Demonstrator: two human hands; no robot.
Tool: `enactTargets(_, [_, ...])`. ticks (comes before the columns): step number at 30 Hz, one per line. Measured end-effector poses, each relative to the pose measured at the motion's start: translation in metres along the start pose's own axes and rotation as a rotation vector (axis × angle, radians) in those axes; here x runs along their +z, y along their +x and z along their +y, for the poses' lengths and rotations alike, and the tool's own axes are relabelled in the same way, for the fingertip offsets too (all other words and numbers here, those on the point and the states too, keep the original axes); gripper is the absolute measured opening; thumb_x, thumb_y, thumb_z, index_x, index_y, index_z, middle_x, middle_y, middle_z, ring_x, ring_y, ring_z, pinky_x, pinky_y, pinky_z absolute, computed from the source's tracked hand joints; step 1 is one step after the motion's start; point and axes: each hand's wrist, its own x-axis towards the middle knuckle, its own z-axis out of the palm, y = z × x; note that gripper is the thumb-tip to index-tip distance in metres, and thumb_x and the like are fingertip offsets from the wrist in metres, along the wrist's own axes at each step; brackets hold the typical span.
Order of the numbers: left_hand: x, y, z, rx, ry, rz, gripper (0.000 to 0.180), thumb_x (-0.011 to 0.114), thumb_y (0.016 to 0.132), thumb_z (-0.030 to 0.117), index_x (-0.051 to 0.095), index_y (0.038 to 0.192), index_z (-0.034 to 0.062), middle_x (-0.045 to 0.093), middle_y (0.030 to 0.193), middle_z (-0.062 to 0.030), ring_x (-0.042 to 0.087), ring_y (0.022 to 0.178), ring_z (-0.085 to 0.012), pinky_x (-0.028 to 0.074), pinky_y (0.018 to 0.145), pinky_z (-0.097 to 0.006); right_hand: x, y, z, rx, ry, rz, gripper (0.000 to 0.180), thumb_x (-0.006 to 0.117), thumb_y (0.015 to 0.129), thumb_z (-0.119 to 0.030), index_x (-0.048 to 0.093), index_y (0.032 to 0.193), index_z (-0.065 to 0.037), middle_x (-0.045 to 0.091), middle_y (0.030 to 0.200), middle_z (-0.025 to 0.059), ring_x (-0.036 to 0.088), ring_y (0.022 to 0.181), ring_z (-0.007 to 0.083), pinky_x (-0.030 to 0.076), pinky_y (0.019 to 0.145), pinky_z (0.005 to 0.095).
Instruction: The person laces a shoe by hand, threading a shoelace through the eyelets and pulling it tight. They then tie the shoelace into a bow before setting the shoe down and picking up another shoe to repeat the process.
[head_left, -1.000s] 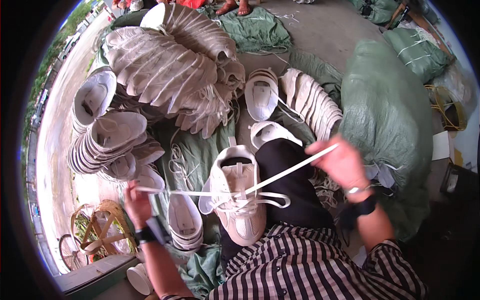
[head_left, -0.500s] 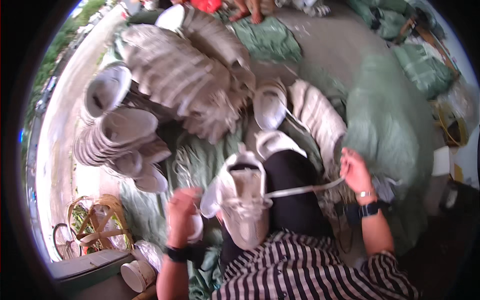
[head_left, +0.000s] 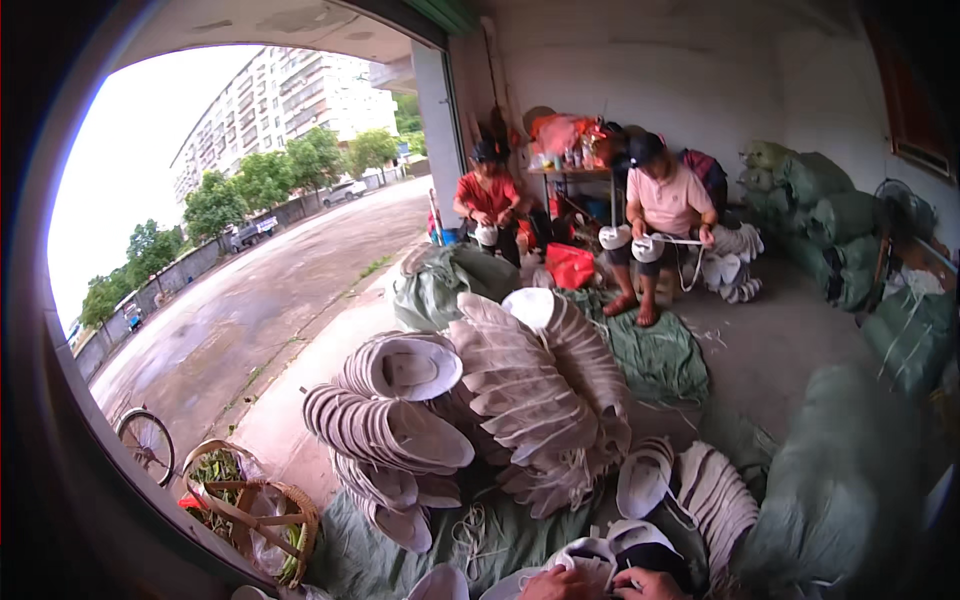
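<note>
On our side of the tall shoe pile (head_left: 525, 400), we have the pale shoe (head_left: 588, 552) between our curled left hand (head_left: 555, 583) and bent right hand (head_left: 648, 583), cannot tell how far either closes or on what, and seem to be lacing, the next pull calling for a firm pinch.

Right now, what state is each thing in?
left hand: bent, on the shoe; grip unclear
right hand: bent, beside it; grip unclear
shoe: partly hidden, lacing unclear
shoe stacks: nested, leaning
wicker basket: upright, greens inside
big green sack: bulging
green sheeting: spread, wrinkled
co-worker in pink: seated
</note>
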Motion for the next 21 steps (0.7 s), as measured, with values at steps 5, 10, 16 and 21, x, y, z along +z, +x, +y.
enactTargets(5, [0.001, 0.006, -0.013, -0.119, -0.197, -0.079, 0.033, 0.068, 0.075, 0.045, 0.067, 0.077, 0.0125, 0.063, 0.072, -0.0113, 0.06, 0.068, -0.0306, 0.047, 0.06, -0.041, 0.007, 0.007, 0.002, -0.043, -0.291, -0.034, 0.015, 0.066, 0.078, -0.014, 0.059, 0.086, -0.004, 0.063, 0.075, 0.0168, 0.062, 0.072, 0.0365, 0.05, 0.063, 0.0406])
enactTargets(10, [0.012, 0.0, -0.033, -0.107, -0.343, -0.058, 0.034, 0.074, 0.071, 0.041, 0.066, 0.074, 0.0088, 0.062, 0.068, -0.0118, 0.06, 0.063, -0.0295, 0.046, 0.058, -0.04, 0.0, 0.013, -0.005, 0.067, -0.315, -0.163, 0.018, 0.07, 0.078, -0.019, 0.061, 0.082, -0.003, 0.064, 0.071, 0.0139, 0.064, 0.066, 0.0263, 0.049, 0.059, 0.0338])
enactTargets(16, [0.008, -0.002, -0.034, -0.1, -0.544, -0.113, 0.027, 0.073, 0.076, 0.032, 0.066, 0.079, 0.006, 0.064, 0.075, -0.0095, 0.062, 0.069, -0.0243, 0.047, 0.062, -0.037, -0.056, 0.008, 0.001, 0.388, 0.011, -0.253, 0.013, 0.069, 0.081, -0.016, 0.065, 0.083, -0.004, 0.06, 0.068, 0.0002, 0.054, 0.057, 0.0078, 0.044, 0.051, 0.0226])
enactTargets(21, [0.006, -0.009, -0.024, -0.15, -0.422, -0.122, 0.021, 0.068, 0.079, 0.027, 0.064, 0.083, 0.0063, 0.063, 0.079, -0.0123, 0.061, 0.074, -0.0284, 0.047, 0.067, -0.039, -0.075, -0.011, 0.03, 0.427, 0.176, -0.238, 0.013, 0.069, 0.081, -0.017, 0.065, 0.085, -0.005, 0.059, 0.068, -0.0001, 0.053, 0.054, 0.0064, 0.042, 0.048, 0.0209])
